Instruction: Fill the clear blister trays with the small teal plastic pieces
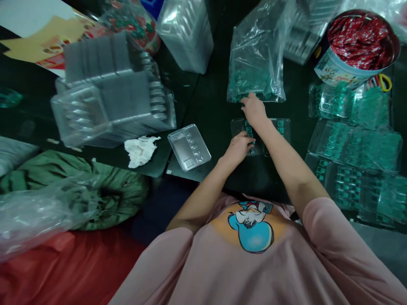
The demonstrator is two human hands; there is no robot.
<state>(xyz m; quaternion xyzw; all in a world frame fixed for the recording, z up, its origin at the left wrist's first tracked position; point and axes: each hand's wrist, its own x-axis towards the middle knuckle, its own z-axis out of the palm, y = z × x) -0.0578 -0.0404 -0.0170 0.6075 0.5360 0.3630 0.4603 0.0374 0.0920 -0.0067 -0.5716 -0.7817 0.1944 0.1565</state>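
My left hand [239, 147] is over the left half of a clear plastic blister tray [261, 149], its fingers closed on a small green plastic piece [253, 141]. A row of similar green pieces [248, 127] sits in that half, and another row [280, 127] is in the right half. My right hand [254, 109] reaches past the tray to the mouth of a clear bag [256, 55] holding loose green pieces [251, 82]. Its fingers are curled together at the bag's edge; what they hold, if anything, is hidden.
Left of my hands lie an unfilled clear blister [190, 147], crumpled white tissue [140, 151] and stacked clear blisters [124, 99]. Another stack [187, 36] stands behind. On the right are filled green blisters [356, 144] and a tin bucket [338, 67] of red packets [359, 40].
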